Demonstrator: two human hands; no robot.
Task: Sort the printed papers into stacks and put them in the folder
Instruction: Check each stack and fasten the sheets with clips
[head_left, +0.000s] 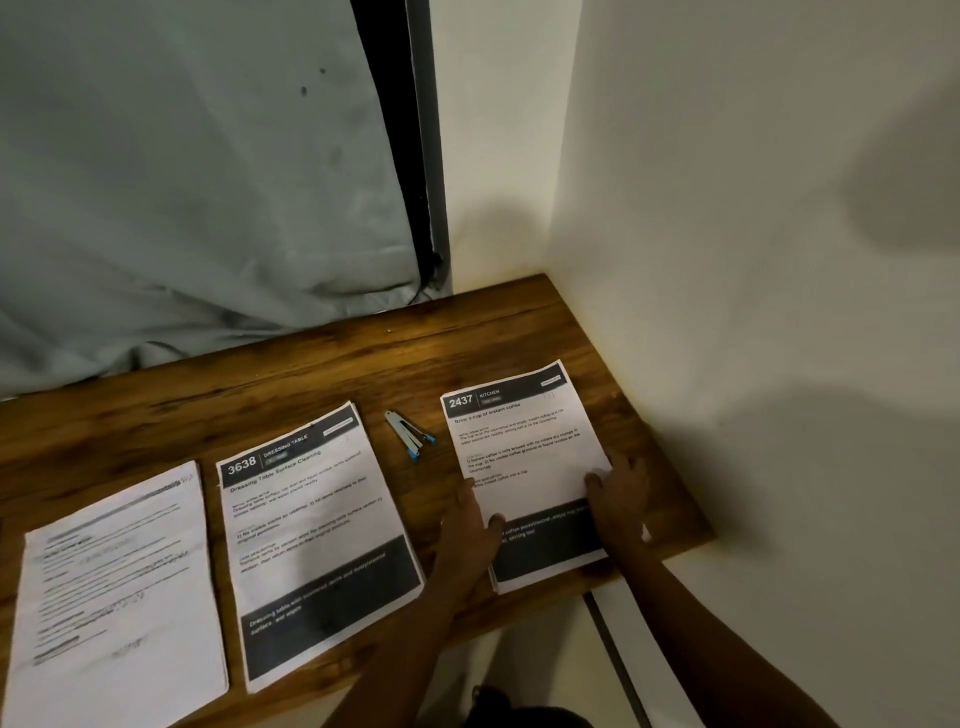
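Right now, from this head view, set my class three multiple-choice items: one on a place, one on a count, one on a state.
1. Where does the blue-tipped tool lie?
A) on top of a stack
B) between the middle stack and the right stack
C) on the floor

2. How many paper stacks lie on the wooden table?
A) one
B) five
C) three

3. What are the left hand and the right hand doing?
A) both touch the right stack
B) both hang away from the table
C) each lifts a different stack

Key:
1 B: the tool sits on bare wood in the gap between those two stacks.
2 C: the left stack, the middle stack and the right stack make three.
3 A: both hands rest on that stack, one on each side.
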